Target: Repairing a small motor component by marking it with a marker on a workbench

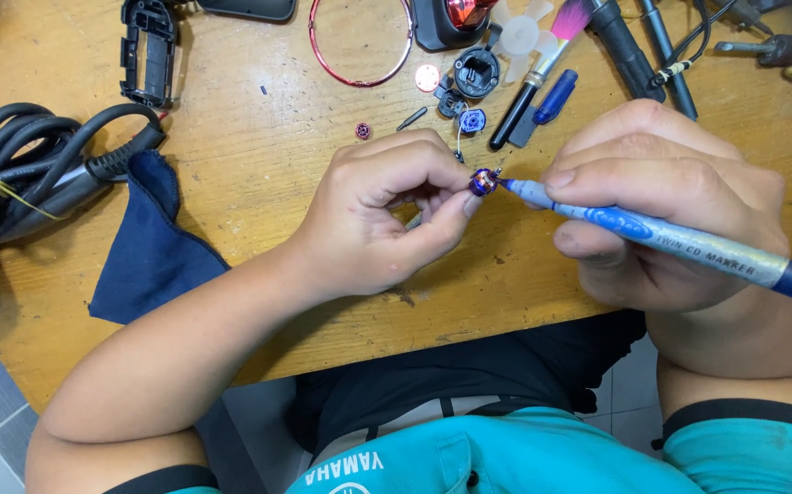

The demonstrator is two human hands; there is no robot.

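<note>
My left hand (pixel 379 212) pinches a small round copper-and-blue motor part (pixel 483 181) between thumb and forefinger above the wooden table (pixel 259 155). My right hand (pixel 679 197) grips a blue and silver marker pen (pixel 652 233), whose tip touches the small part from the right. Both hands hover close together over the table's front half.
A dark blue cloth (pixel 154 242) and a bundled black cable (pixel 21 165) lie at the left. Further back are a black plastic housing (pixel 147 50), a red ring (pixel 359 41), a white fan blade (pixel 519 35), a pink-bristled brush (pixel 542 69), small motor parts (pixel 474 73) and black tools (pixel 634 55).
</note>
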